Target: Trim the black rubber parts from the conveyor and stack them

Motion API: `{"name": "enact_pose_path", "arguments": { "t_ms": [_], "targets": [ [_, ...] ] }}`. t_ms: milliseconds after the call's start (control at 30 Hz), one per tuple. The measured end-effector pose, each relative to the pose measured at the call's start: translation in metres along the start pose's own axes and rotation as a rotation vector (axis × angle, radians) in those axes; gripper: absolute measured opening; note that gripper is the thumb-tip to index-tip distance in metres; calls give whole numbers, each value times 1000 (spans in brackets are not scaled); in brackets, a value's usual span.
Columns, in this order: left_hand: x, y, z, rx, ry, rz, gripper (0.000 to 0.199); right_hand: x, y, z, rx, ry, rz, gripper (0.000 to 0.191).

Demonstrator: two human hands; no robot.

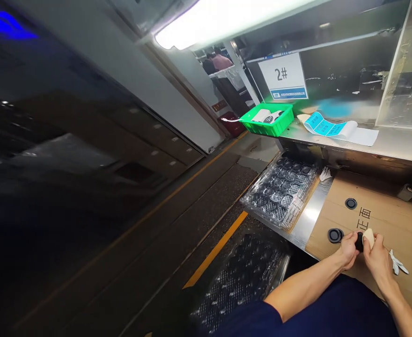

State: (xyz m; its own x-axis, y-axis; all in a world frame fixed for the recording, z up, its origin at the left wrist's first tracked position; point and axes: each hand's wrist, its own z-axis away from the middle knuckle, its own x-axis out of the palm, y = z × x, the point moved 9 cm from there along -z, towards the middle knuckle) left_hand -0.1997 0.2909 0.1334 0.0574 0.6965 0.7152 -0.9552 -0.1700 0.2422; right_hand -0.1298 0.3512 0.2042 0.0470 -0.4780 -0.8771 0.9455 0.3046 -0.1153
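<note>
Black disc (pixel 359 242) clenched in left hand (pixel 348 249), cloth (pixel 368 238) in right hand (pixel 377 259), within cardboard's edges (pixel 318 213).

I see a bright strip light (pixel 234 21) overhead and a dark speckled floor (pixel 223 196) marked by a yellow line (pixel 216 248). A "2#" sign (pixel 283 75) stands above a steel shelf (pixel 367 138); the dark panels (pixel 139 131) at left are perhaps cabinets.

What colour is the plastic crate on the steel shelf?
Bright green; the crate shows best in the head view.
</note>
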Motion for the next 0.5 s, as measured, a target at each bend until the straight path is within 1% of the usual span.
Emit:
{"name": "enact_pose_path", "arguments": {
  "t_ms": [67,100,133,200,233,333,367,400,433,467,500],
  "targets": [
    [0,1,-4,18,-14,-12,48,6,-6,0,-99,-25,-15,61],
    [0,2,-6,16,-20,-29,50,7,-7,1,-116,-34,-22,60],
    [-1,2,-7,7,-10,-51,49,7,-6,1,-99,-34,-21,61],
    [-4,3,-7,-16,28,-89,39,5,1,3,-12,-24,4,62],
    [-5,4,-5,-25,34,-96,33,6,3,6,5,-37,24,63],
    [0,5,6,-44,-13,-80,25,15,0,16,-41,-141,74,61],
    [-1,5,10,-59,-9,-77,24,17,1,18,-41,-157,86,60],
    [-6,3,12,-95,33,-94,22,18,4,19,-13,-151,101,59],
    [-11,2,13,-112,61,-96,22,17,8,18,18,-118,123,59],
    [-14,0,13,-134,69,-100,22,18,11,17,31,-115,151,60],
    [-16,-2,12,-149,64,-112,21,23,12,17,16,-146,175,62]
  ]
}}
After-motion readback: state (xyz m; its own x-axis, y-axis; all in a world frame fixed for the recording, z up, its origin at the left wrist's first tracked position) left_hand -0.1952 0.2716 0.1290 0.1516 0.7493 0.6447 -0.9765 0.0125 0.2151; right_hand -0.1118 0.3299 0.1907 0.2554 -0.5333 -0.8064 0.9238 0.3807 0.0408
